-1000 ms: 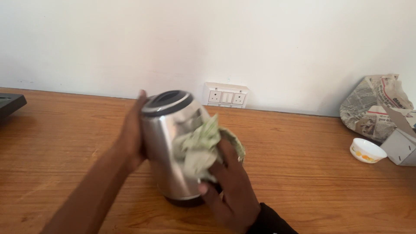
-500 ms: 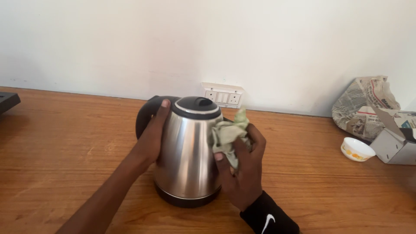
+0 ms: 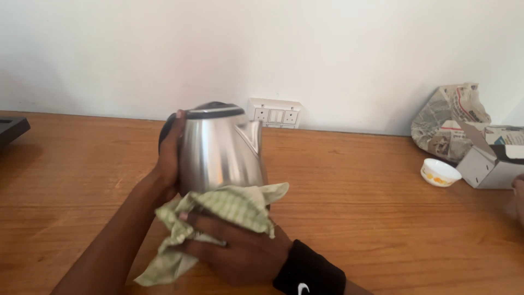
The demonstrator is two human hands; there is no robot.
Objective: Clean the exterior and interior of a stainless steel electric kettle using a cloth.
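A shiny steel kettle (image 3: 221, 150) stands on the wooden table (image 3: 371, 191), near the middle, in front of the white wall. Its black lid is on top and its little spout points to the right. The black handle peeks out at the back left, mostly hidden.

The left hand (image 3: 170, 150) is wrapped flat around the kettle's left side, fingers up near the lid, holding it steady. The right hand (image 3: 240, 248) lies low in front. Its fingers are curled over a green checked cloth (image 3: 229, 210) and press it against the bottom of the kettle. One loose end of the cloth hangs down toward the table edge. A black wristband (image 3: 308, 273) sits on the right wrist.

The kettle looks hard and smooth, so it is likely slippery for bare fingers. It seems light enough for one hand to steady. The handle looks like the safest place to grab it. The cloth is soft and floppy and bunches up easily.

Behind the kettle, a white socket plate (image 3: 274, 113) sits on the wall. Far to the right are a crumpled newspaper (image 3: 445, 123), a small white bowl (image 3: 440, 172) and an open cardboard box (image 3: 488, 161). Part of another person's hand (image 3: 517, 199) shows at the right edge. A dark thing (image 3: 11, 128) sits at the far left.
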